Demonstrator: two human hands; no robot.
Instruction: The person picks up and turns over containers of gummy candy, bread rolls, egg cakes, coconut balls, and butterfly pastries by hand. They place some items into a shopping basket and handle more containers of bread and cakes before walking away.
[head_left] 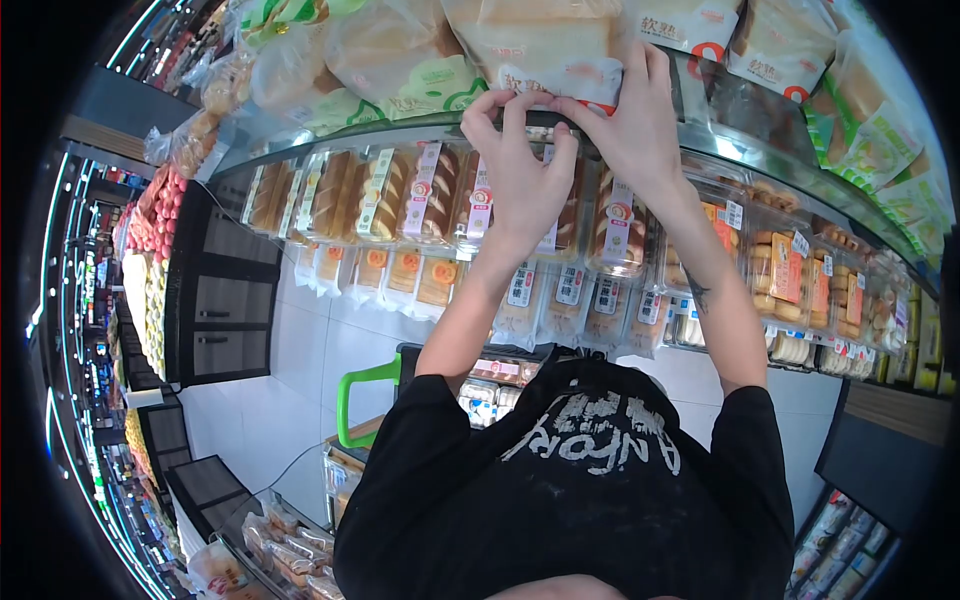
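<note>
Both my hands are at the front edge of the upper shelf, at a clear-bagged loaf of bread with a white and red label at its lower end. My left hand has its fingers bent over the bag's lower edge, the thumb apart and lower. On the bag's right corner is my right hand, its thumb along the bottom edge and its fingers up the side. Both hands seem to grip the bag. Directly beneath my forearms stand clear boxes of striped rolls, partly hidden by my left hand and wrist.
More bagged loaves lie left of my hands, and others to the right. Boxes of round pastries fill the lower right shelf. A cart with a green handle stands by my left side on the pale tiled floor.
</note>
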